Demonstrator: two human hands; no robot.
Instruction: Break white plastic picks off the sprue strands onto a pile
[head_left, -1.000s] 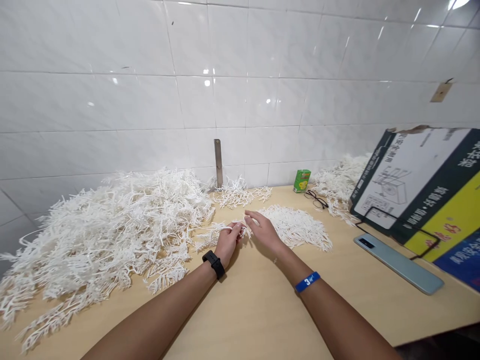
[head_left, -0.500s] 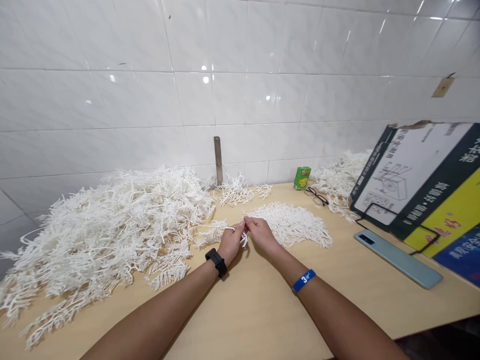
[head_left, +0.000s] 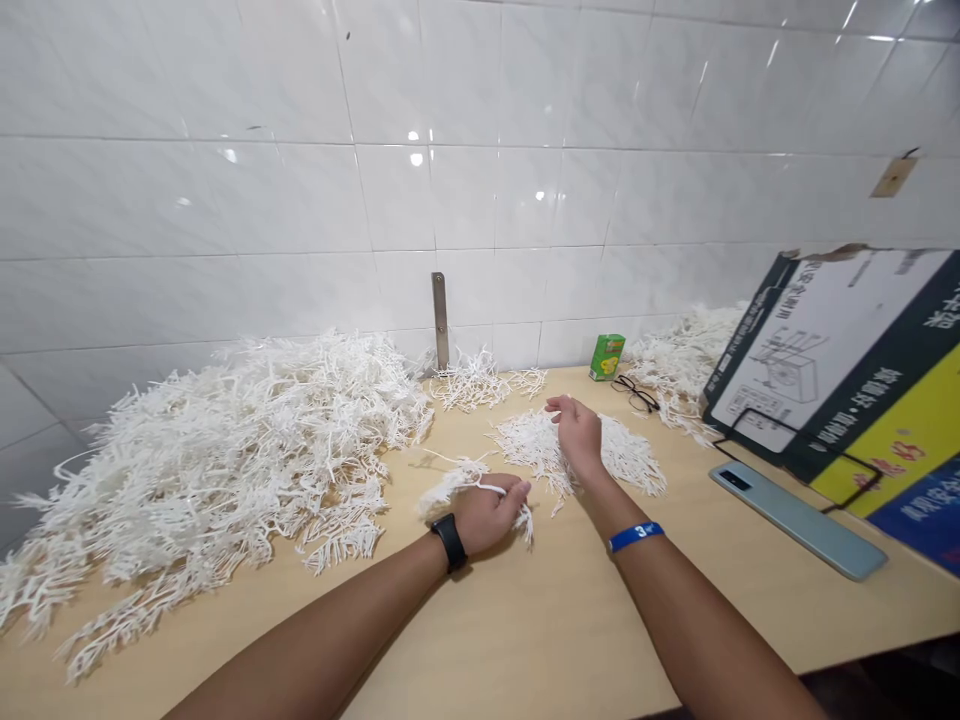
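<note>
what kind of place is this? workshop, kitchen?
Likely a small hand-assembly or sorting bench, not a kitchen: big heaps of white plastic sprue pieces cover a wooden table against a white tiled wall, with printed cartons alongside. The left hand grips one such piece.

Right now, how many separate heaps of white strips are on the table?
4: big heap at left, small one by the wall, flat one under the right hand, another beside the box, partly hidden.
</note>
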